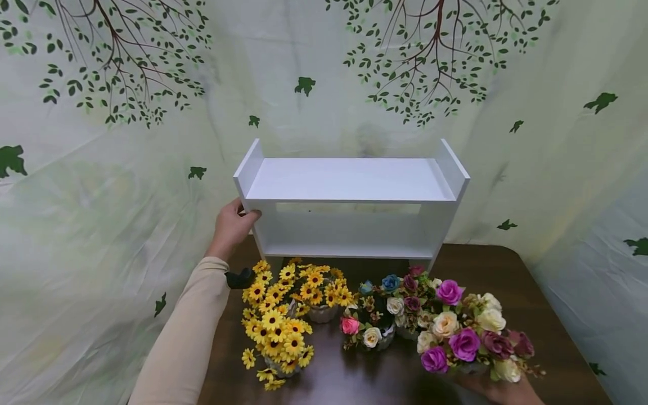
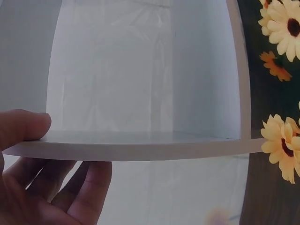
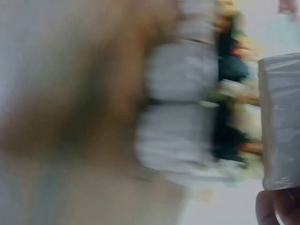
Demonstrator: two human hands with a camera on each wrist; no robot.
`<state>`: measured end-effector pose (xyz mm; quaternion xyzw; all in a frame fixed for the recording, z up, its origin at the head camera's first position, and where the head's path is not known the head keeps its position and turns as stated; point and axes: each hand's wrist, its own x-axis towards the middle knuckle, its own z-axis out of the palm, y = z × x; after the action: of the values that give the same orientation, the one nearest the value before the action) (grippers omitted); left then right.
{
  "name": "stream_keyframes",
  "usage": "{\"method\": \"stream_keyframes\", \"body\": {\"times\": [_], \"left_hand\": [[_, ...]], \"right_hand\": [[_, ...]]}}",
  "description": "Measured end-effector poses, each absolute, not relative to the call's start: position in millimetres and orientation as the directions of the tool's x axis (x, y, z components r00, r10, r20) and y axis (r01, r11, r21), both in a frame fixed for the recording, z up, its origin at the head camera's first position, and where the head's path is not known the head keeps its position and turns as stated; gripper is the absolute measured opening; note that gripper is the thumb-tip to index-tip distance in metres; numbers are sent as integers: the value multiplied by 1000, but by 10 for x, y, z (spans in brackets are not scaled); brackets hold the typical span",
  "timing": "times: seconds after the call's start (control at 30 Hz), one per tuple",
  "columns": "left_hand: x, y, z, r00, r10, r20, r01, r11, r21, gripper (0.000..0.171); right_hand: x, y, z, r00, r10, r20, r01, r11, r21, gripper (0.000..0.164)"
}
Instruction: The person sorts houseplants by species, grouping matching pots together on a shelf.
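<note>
My left hand (image 1: 233, 226) grips the left side panel of a white two-tier shelf (image 1: 349, 179). In the left wrist view, the thumb lies on one face of the panel (image 2: 140, 151) and the fingers on the other. At the lower right, my right hand (image 1: 501, 389) holds a potted bunch of artificial flowers (image 1: 464, 344) in purple, cream and dark red. Its pot is mostly hidden by the blooms in the head view. The right wrist view shows a pale pot (image 3: 283, 122) with fingertips (image 3: 266, 206) at its lower end; much of that view is blurred.
Yellow potted flowers (image 1: 275, 337) stand at left on the dark wooden table (image 1: 349, 382), with more yellow flowers (image 1: 324, 288) behind. Mixed potted roses (image 1: 372, 336) stand mid-table in front of the shelf. A leaf-printed cloth (image 1: 324, 112) hangs behind.
</note>
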<state>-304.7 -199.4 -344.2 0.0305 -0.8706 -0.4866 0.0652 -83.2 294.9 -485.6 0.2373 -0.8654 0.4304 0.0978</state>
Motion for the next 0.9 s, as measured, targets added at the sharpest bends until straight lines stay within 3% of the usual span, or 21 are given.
{"method": "stream_keyframes", "body": {"times": [0.07,0.2,0.3,0.5,0.57,0.63,0.8,0.9], "left_hand": [[-3040,-2007,-3429,-988,-124,89,12,523,852,56],[-3041,-2003,-3432,-980,-152,128,24,551,834,53],[-3040,-1985,-3448,-975,-162,151,31,575,818,50],[-3037,-2000,-3479,-978,-139,154,49,569,821,50],[-3039,-2007,-3488,-982,-118,146,55,562,826,52],[-3039,-2003,-3495,-985,-106,135,55,550,833,53],[-3051,-1978,-3498,-984,-119,131,45,550,834,52],[-3081,-1974,-3495,-982,-133,134,35,571,820,55]], "right_hand": [[-909,2953,-4580,-909,-228,349,-416,540,-732,85],[-1126,2909,-4049,-849,-200,490,-496,624,-604,90],[-1312,2819,-3661,-803,-220,555,-558,604,-569,96],[-1720,2642,-3092,-609,-403,683,-755,558,-343,86],[-1839,2577,-2944,-614,-394,684,-751,557,-353,84],[-1950,2494,-2784,-682,-320,657,-702,539,-466,95],[-2282,2306,-2467,-697,-293,654,-675,575,-462,95],[-2493,2140,-2301,-735,-277,618,-651,545,-529,96]]}}
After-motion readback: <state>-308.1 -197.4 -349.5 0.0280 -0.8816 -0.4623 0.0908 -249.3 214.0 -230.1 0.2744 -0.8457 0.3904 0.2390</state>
